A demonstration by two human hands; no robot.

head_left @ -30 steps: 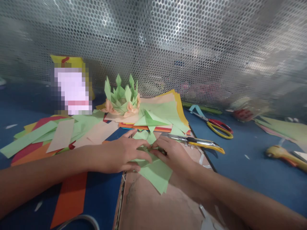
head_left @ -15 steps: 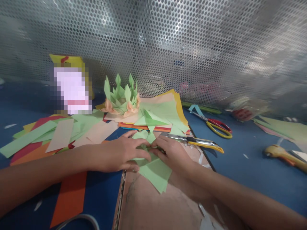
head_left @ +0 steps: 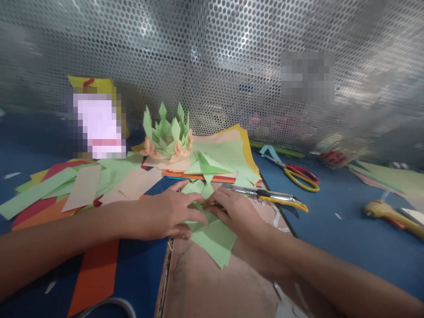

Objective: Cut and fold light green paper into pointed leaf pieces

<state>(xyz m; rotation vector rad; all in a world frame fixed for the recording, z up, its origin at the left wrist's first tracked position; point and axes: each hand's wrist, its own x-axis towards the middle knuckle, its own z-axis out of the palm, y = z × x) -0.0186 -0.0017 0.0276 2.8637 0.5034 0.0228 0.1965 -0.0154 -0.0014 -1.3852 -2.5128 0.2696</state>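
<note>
My left hand rests over pieces of green paper, its fingers spread and their tips on the paper. From the right, my right hand meets it, with fingers bent together on a small folded green paper; the pinched part is hidden under the fingertips. Flat green sheets stick out below both hands. Just beyond lies a pointed green folded-paper piece. A yellow utility knife is close beside my right hand, its blade end toward my knuckles.
A green and peach origami crown stands at the back by perforated metal sheeting. Coloured paper strips pile up at left. Red-and-yellow scissors and a yellow-handled tool lie right. A brown board is beneath my hands.
My hands and the green paper stay almost in the same place. The whole view has shifted very slightly.
</note>
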